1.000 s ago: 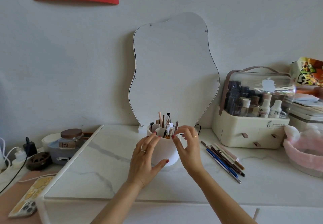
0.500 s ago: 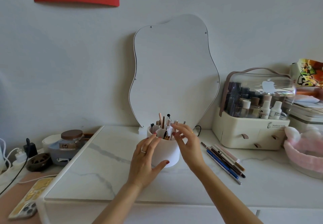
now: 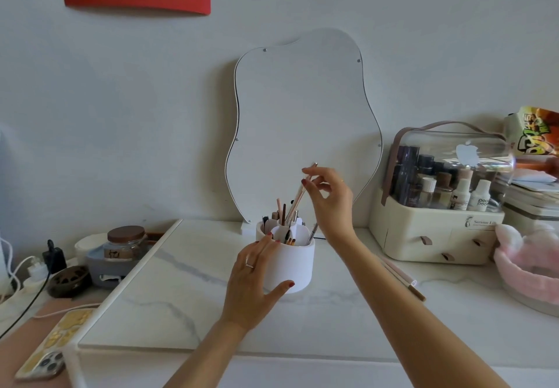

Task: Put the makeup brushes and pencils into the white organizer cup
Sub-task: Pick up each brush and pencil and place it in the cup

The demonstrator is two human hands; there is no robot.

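The white organizer cup [image 3: 295, 265] stands on the marble slab in front of the mirror, with several brushes and pencils upright in its compartments. My left hand [image 3: 252, 281] wraps the cup's left side, thumb across its front. My right hand [image 3: 328, 198] is raised above and to the right of the cup, pinching a thin pale makeup brush [image 3: 298, 195] near its top; the brush slants down with its lower end in the cup. More pencils [image 3: 402, 278] lie on the slab to the right, mostly hidden behind my right forearm.
A wavy mirror [image 3: 302, 121] leans on the wall behind the cup. A cream cosmetics box [image 3: 435, 236] sits at right, a pink headband [image 3: 526, 269] beside it. At left are a jar [image 3: 125, 241], a plug and cables, and a phone [image 3: 51, 348].
My right hand has risen from the cup's rim, lifting a thin brush upward. The left hand stays on the cup. The camera has tilted down a little.
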